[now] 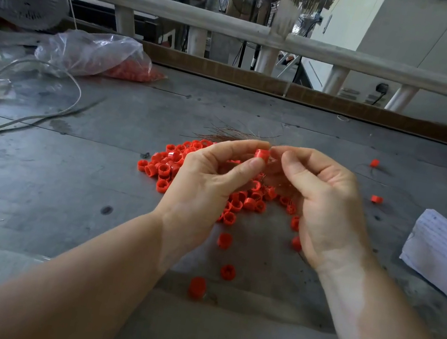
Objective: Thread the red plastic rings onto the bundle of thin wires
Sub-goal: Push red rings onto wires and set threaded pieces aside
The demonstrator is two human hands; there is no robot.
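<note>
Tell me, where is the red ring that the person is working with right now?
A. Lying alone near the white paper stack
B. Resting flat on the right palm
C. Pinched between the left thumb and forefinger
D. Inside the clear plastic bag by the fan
C: the left hand pinches one red ring between thumb and forefinger, lifted above the pile of red rings, while the right hand curls beside it.

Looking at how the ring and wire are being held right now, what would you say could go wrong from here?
1. The left hand pinches one red plastic ring only at its fingertips, so it may slip and drop into the pile of loose red rings.
2. The right hand seems to pinch a very thin wire, hard to see; it might miss the hole or bend.
3. The bundle of thin brown wires lies splayed behind, so strands could snag.
</note>
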